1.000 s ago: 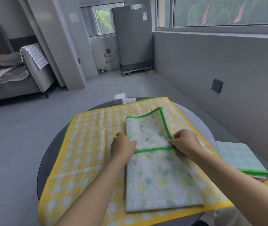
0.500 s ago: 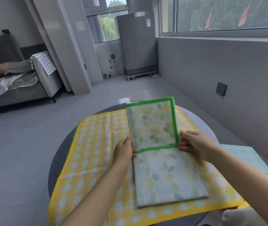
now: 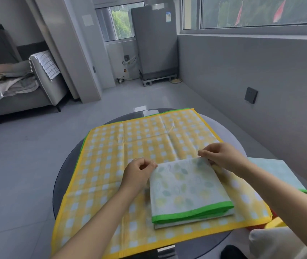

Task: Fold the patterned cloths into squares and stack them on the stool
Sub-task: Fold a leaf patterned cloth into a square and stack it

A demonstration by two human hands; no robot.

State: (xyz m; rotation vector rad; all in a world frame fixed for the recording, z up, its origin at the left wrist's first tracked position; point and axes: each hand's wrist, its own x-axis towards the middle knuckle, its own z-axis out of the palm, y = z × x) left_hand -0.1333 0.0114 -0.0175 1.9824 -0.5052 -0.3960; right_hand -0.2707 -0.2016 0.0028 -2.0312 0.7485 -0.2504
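Note:
A leaf-patterned cloth with a green border (image 3: 188,189) lies folded into a square on a spread yellow checked cloth (image 3: 130,152), which covers a round dark table (image 3: 63,176). My left hand (image 3: 139,172) pinches the folded cloth's far left corner. My right hand (image 3: 222,156) pinches its far right corner. The green edge faces me at the near side. A folded pale green cloth (image 3: 278,172) lies at the right, on the stool, which is hidden beneath it.
A grey wall with a dark socket (image 3: 251,95) runs along the right. A grey sofa (image 3: 18,90) stands at the far left and a grey cabinet (image 3: 154,42) at the back. Something yellow and white (image 3: 279,238) sits at the lower right corner.
Both hands brought the far half of the leaf cloth over towards me, so the long strip is now a square with the green edge at the near side.

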